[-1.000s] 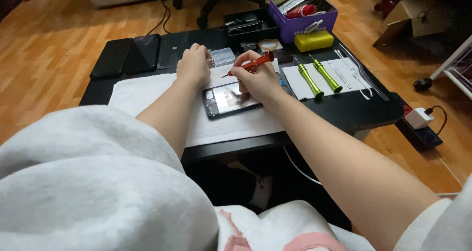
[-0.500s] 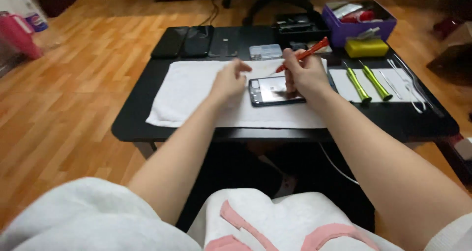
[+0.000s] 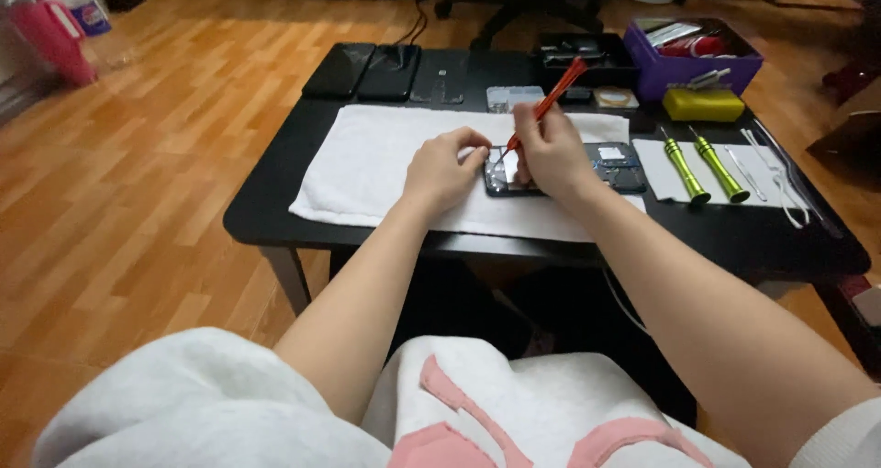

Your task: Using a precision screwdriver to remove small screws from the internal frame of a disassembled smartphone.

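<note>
Both hands are closed: left hand (image 3: 442, 168) steadies the opened dark smartphone (image 3: 510, 173) on the white towel (image 3: 367, 156); a slim orange plastic pry tool (image 3: 543, 110) is pinched by the right hand (image 3: 551, 151), tip on the phone between them.

I see a red screwdriver (image 3: 549, 101) over a dark phone (image 3: 507, 174) lying on a white towel (image 3: 385, 161). The table (image 3: 275, 220) is black. Near its right edge lie two green-handled screwdrivers (image 3: 702, 165); at the far right corner stand a purple bin (image 3: 707, 64) and a yellow block (image 3: 702, 105).
</note>
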